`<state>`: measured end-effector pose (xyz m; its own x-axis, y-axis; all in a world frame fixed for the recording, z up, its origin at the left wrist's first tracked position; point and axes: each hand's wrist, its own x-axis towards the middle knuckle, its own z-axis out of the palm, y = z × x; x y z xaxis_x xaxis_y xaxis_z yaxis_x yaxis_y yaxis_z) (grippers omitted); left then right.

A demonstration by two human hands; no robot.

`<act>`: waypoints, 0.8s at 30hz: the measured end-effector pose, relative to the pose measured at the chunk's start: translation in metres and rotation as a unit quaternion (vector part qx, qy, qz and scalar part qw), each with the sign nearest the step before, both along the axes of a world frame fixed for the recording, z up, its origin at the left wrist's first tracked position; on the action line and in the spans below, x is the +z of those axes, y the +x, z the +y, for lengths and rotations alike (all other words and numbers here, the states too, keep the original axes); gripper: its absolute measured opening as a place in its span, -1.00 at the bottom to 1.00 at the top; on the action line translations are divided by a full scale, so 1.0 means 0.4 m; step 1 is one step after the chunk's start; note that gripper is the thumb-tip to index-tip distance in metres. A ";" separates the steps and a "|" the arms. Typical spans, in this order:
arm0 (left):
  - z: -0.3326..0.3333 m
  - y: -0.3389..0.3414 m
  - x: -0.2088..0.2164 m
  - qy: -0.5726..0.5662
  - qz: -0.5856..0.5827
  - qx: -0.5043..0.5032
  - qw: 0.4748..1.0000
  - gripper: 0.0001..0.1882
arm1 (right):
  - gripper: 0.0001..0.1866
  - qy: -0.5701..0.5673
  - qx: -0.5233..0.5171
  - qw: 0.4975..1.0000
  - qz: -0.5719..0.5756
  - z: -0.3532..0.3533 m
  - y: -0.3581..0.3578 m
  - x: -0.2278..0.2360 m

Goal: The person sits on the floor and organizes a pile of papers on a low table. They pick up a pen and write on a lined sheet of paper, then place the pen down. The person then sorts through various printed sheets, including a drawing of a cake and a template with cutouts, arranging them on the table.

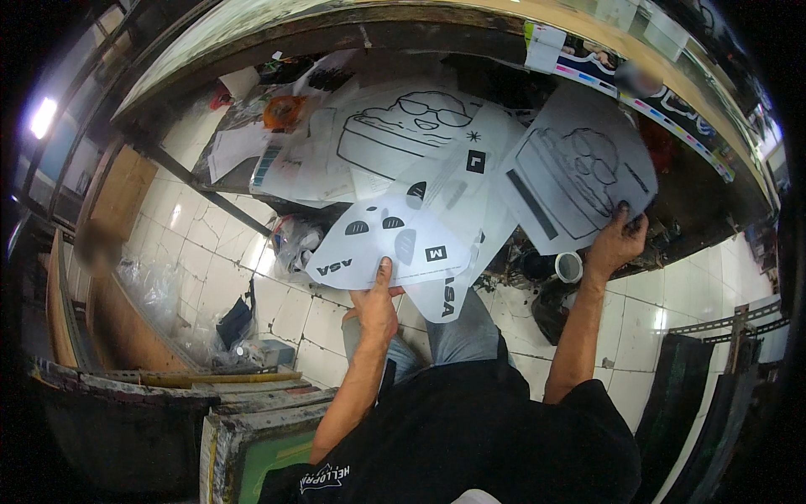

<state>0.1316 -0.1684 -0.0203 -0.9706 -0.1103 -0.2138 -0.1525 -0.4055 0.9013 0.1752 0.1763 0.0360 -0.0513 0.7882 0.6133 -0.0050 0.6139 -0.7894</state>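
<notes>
Two hands (pixel 374 311) (pixel 617 249) pinch printed sheets (pixel 369 250) (pixel 554 155) between their fingers (pixel 384 272), near a white cup (pixel 569 268), its contents unclear.

right sheet (pixel 575 181): grey, black outlines | left sheet (pixel 376 254): white, black prints

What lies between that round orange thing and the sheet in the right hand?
In the head view, overlapping pale sheets lie between the round orange thing and the sheet in the right hand; one shows a face in glasses.
</notes>
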 end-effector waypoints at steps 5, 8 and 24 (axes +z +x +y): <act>-0.004 -0.024 0.009 0.023 0.018 0.036 0.999 -0.67 | -0.68 -0.130 0.113 0.976 0.133 -0.001 -0.010 0.020; -0.020 -0.019 -0.006 0.039 0.052 0.039 0.997 -0.74 | -0.61 -0.183 0.204 0.961 0.023 -0.063 -0.024 0.026; -0.059 -0.002 -0.032 0.329 -0.101 -0.121 0.931 -0.62 | -0.50 -0.136 0.554 0.788 -0.234 -0.339 -0.161 -0.037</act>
<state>0.1310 -0.1920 -0.0330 -0.8826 0.3263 -0.3383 -0.4507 -0.7918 0.4122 0.1107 0.0409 0.0211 -0.9697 0.2003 0.1397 -0.0882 0.2463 -0.9652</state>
